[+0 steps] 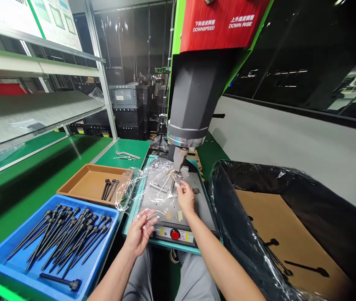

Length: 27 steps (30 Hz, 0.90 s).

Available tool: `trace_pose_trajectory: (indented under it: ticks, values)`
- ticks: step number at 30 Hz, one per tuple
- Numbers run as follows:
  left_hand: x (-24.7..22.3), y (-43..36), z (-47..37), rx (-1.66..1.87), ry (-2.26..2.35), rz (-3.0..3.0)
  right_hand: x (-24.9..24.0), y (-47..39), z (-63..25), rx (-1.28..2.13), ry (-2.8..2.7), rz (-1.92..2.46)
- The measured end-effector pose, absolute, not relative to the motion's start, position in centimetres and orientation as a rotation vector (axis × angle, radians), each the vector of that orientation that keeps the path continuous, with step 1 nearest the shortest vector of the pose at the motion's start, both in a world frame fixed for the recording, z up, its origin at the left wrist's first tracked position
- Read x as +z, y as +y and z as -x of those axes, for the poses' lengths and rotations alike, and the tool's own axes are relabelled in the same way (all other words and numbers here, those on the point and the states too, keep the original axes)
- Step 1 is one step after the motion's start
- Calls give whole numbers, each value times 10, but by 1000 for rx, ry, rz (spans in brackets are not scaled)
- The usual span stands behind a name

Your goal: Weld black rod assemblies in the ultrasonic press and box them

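Observation:
My left hand [141, 232] is in front of the machine's base plate, its fingers curled together on clear plastic film [126, 196], whose sheen shows over the fingertips. The film stretches across the left of the metal plate [162, 205] towards the horn. My right hand [186, 197] is at the small metal fixture [174, 184], thumb and fingers pinched just below the tip of the machine's horn [179, 158]. Whatever lies between those fingers is too small to make out. A red button [175, 234] is on the machine's front, between my forearms.
On the left, a blue tray [1, 255] holds many black rods with round heads [74, 230]; behind it, a brown tray [80, 179] holds several more. Wrenches [128, 156] lie further back. At right, a black-lined box [228, 209] contains cardboard [265, 213] and black rods.

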<state>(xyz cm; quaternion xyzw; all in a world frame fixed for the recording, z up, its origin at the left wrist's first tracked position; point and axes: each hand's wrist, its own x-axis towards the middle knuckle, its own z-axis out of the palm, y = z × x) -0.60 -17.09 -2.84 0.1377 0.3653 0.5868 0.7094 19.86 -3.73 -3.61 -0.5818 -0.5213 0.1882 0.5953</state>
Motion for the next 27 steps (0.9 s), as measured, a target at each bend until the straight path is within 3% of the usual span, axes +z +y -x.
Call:
trace_pose_trajectory:
  ticks: [5, 17, 27]
  values:
    - [-22, -169, 5, 1289, 785, -320, -8, -6, -201, 268, -1246, 1419]
    - [-14, -160, 3, 1342, 780, -338, 37, 8, -216, 363, -1480, 1488]
    - [-56, -165, 1, 1066, 1047, -397, 41, -107, -260, 1025, -872, 1142]
